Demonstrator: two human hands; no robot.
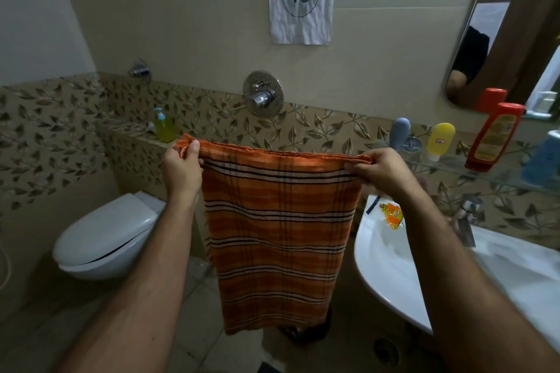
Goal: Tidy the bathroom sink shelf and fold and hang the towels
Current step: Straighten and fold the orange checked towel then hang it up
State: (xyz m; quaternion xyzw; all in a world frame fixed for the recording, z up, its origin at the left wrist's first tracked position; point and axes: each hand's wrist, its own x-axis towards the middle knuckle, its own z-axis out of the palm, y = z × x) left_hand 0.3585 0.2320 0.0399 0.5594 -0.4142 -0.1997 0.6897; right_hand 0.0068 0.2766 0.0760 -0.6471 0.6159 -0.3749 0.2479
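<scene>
An orange towel (277,230) with dark and pale stripes hangs straight down in front of me, held up by its top edge. My left hand (181,167) pinches the top left corner with thumb on top. My right hand (382,169) grips the top right corner. The towel's top edge is stretched almost level between both hands. To the right runs the glass sink shelf (436,165), carrying a grey bottle (399,133), a yellow bottle (440,140), a red bottle (492,136) and a blue container (544,157) at the frame edge.
A white sink (394,269) sits lower right with an orange sachet (392,215) on its rim and a tap (468,215) behind. A toilet (106,236) stands lower left. A green soap dispenser (163,127) rests on the tiled ledge. A mirror (512,24) hangs upper right.
</scene>
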